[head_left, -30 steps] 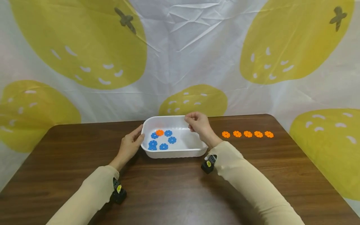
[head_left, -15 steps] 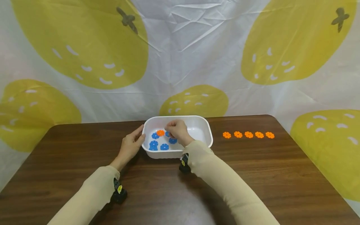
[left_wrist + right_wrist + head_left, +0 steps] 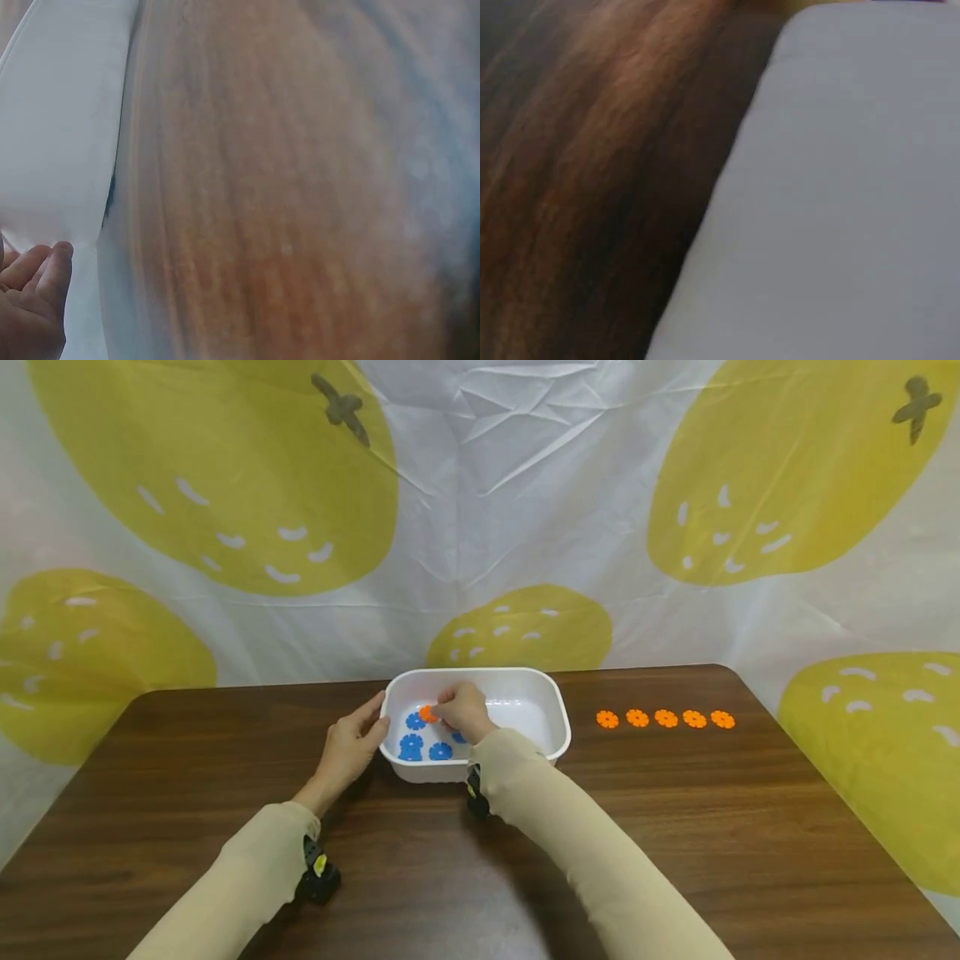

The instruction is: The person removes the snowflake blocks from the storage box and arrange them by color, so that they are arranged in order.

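1. The fingers of the right hand (image 3: 465, 711) are bunching together just left of the middle of the head view, their tips meeting the right edge of an orange disc (image 3: 427, 714); whether they are pinching it I cannot tell.
2. That orange disc is lying inside the white tray (image 3: 528, 716), toward its upper left part.
3. Several blue discs (image 3: 440, 751) are lying around it in the tray's left half, two of them overlapping at the lower left and one partly hiding below the right hand.
4. The left hand (image 3: 347, 747) is holding the tray's left end, the thumb lying over the rim and the fingers resting along the outer wall; at the lower left of the left wrist view, fingertips are showing beside the pale wall.
5. Five loose orange discs (image 3: 665, 718) are lying in a level row right of the tray.
6. The brown table (image 3: 750, 827) is carrying everything.
7. Pale sleeves (image 3: 600, 843) are covering both forearms, with black wrist devices (image 3: 320, 878) sitting at the cuffs.
8. A white cloth with yellow fruit prints (image 3: 487, 527) is hanging across the upper frame.
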A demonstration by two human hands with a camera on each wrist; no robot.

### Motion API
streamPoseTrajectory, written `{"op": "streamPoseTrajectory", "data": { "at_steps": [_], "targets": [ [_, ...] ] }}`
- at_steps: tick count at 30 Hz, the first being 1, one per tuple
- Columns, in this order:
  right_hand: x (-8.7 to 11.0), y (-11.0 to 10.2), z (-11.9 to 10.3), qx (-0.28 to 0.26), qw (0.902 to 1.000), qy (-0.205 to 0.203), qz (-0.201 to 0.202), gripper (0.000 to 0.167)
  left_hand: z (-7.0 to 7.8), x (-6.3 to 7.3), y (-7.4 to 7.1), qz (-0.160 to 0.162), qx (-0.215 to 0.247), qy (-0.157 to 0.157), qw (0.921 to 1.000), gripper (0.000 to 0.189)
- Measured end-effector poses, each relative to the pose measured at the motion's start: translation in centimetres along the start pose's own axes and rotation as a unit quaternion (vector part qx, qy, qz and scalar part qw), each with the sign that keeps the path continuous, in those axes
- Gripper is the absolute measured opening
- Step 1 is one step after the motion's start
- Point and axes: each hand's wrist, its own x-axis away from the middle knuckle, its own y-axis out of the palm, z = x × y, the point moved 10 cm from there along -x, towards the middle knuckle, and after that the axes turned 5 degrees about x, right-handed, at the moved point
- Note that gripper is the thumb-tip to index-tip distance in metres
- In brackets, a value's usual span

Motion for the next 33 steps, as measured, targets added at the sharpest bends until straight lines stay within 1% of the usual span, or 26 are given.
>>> {"op": "streamPoseTrajectory", "data": {
  "at_steps": [5,11,16,20,25,28,33],
  "targets": [
    [-0.4,0.4,0.3,0.026,0.9997,0.000,0.005,0.015,0.0,0.1,0.1,-0.002,0.000,0.000,1.0000,0.048],
    [0.1,0.3,0.3,0.047,0.9988,-0.005,0.014,0.018,-0.3,0.2,0.2,-0.007,0.001,-0.006,1.0000,0.049],
    [0.5,0.1,-0.3,0.082,0.9962,-0.024,0.021,0.019,-0.3,0.2,0.2,-0.008,0.001,-0.009,0.9999,0.049],
    [0.7,0.1,-0.8,0.105,0.9932,-0.047,0.021,0.018,-0.2,0.2,0.1,-0.006,0.000,-0.006,1.0000,0.049],
    [0.6,0.2,-1.3,0.136,0.9873,-0.076,0.031,0.017,0.0,0.2,0.0,-0.003,-0.004,-0.006,1.0000,0.049],
    [0.6,0.2,-1.3,0.149,0.9853,-0.077,0.034,0.017,0.0,0.1,0.0,-0.005,-0.008,-0.006,0.9999,0.049],
    [0.8,0.1,-1.4,0.154,0.9844,-0.076,0.035,0.017,-0.1,0.0,0.1,-0.005,-0.008,-0.005,0.9999,0.048]
  ]
}}
